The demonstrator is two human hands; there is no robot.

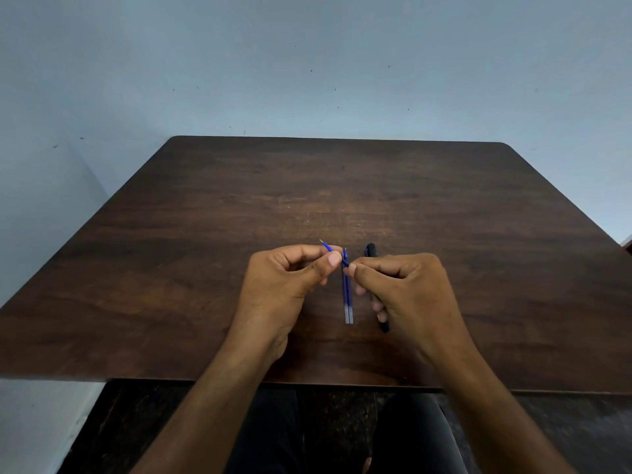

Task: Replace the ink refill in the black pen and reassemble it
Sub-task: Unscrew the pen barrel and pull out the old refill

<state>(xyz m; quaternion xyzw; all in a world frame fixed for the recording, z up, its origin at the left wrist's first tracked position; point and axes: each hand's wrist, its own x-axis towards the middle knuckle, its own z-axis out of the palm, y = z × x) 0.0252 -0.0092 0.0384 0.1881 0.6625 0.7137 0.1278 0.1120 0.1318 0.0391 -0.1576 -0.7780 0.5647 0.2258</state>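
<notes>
Left hand pinches a refill; right hand grips the pen — swap underway, two spares on the table, reassembly still ahead.

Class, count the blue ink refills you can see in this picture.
3: one blue refill pinched between both hands, two refills side by side on the table below. Hands might hide more.

The right hand covers the middle of the black pen. Inside the left hand's grip, most of a blue refill is hidden. The worktop runs off both side edges.
</notes>
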